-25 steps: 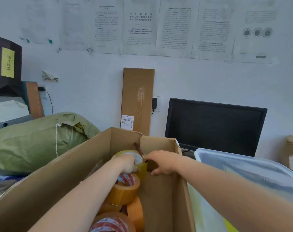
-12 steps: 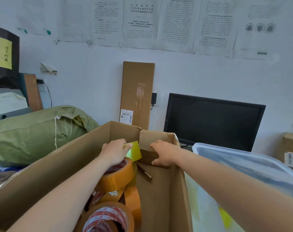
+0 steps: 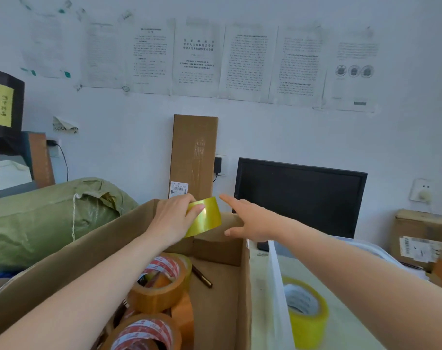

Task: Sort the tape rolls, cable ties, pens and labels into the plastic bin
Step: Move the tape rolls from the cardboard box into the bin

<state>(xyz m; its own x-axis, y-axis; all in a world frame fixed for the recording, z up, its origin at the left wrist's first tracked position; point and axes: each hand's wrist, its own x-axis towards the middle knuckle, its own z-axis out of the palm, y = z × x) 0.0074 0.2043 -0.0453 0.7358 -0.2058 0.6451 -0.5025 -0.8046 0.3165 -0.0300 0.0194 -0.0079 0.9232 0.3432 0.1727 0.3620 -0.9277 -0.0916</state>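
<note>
My left hand (image 3: 173, 218) grips a yellow tape roll (image 3: 206, 218) and holds it above the far end of an open cardboard box (image 3: 63, 269). My right hand (image 3: 250, 221) is open just to the right of the roll, fingers spread, not touching it. Inside the box lie several brown tape rolls (image 3: 159, 286) with red-and-white cores and a dark pen (image 3: 202, 276). To the right stands the clear plastic bin (image 3: 275, 286), with another yellow tape roll (image 3: 303, 311) in it.
A green woven sack (image 3: 45, 218) lies left of the box. A black monitor (image 3: 298, 198) and a tall flat carton (image 3: 193, 155) stand against the wall. Labelled cardboard boxes (image 3: 419, 238) sit at far right.
My left hand has lifted the yellow tape roll up out of the box. My right hand has left the box's far flap and opened beside the roll.
</note>
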